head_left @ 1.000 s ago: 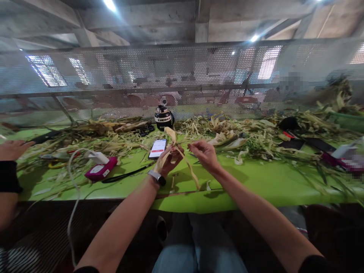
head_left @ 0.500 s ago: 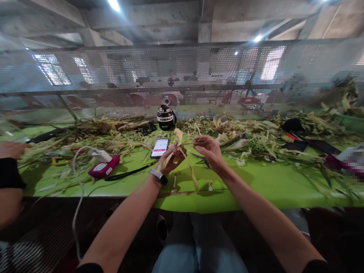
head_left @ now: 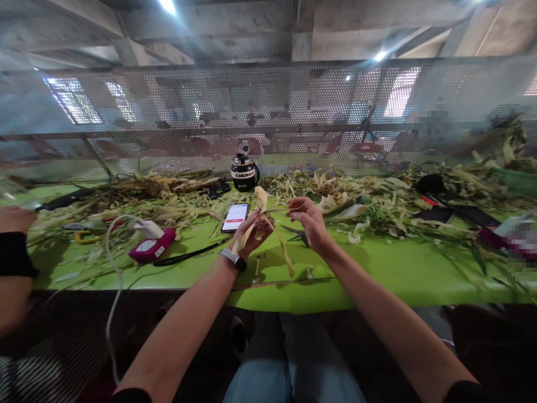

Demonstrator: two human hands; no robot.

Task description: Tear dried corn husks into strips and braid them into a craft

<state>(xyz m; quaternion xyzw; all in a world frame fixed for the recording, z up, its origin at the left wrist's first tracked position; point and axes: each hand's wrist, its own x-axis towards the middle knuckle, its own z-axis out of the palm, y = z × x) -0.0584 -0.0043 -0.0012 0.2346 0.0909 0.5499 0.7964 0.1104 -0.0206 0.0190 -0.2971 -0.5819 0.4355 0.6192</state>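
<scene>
The left hand (head_left: 257,234) holds pale husk strips (head_left: 260,199); the right hand (head_left: 311,221) pinches a thin strand (head_left: 280,211). A phone (head_left: 235,217) lies to the left; a black jug (head_left: 244,174) stands far back.

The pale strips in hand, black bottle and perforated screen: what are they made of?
Pale strips: probably dried plant husk, matte, papery, curling on top. Black bottle: plastic or coated metal perhaps, smooth-looking, with a pale lettered band. Perforated screen: likely metal, dull grey with regular holes.

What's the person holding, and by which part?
The left grip holds pale husk strips near their middle; whether the right grip pinches the thin strand can't be told.
</scene>
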